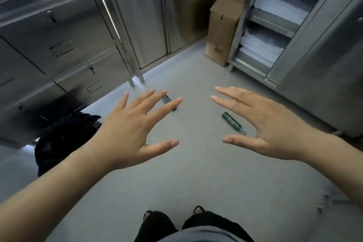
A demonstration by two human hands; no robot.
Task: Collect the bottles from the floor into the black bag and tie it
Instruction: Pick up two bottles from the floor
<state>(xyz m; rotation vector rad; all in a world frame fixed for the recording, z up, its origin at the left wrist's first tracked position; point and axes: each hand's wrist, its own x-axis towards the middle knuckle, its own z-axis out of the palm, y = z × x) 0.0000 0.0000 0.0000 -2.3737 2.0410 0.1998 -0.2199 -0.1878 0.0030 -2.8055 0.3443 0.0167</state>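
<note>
2 green bottles lie on their sides on the grey floor (196,173), well apart from each other. The first bottle (166,99) sits at 12 o'clock from the left hand (129,129), and that hand's outstretched fingers (157,113) cross in front of it, so only its 2 ends show. The second bottle (232,123) lies between the 2 hands, at 9 o'clock from the right hand (271,127), seen in the gap between its thumb and forefinger, with the narrow neck pointing toward 4 o'clock. The black bag (62,139) is crumpled on the floor at 9 o'clock from the left hand, against the drawer unit (59,49).

Both hands are spread wide, palms down, fingers straight and splayed. Neither hand grips or carries anything.

A tall cardboard box (222,31) stands at 12 o'clock, beside an open steel cabinet (318,55) at 2 o'clock whose shelves hold folded white cloths (282,6). The person's feet (198,210) show at 6 o'clock
</note>
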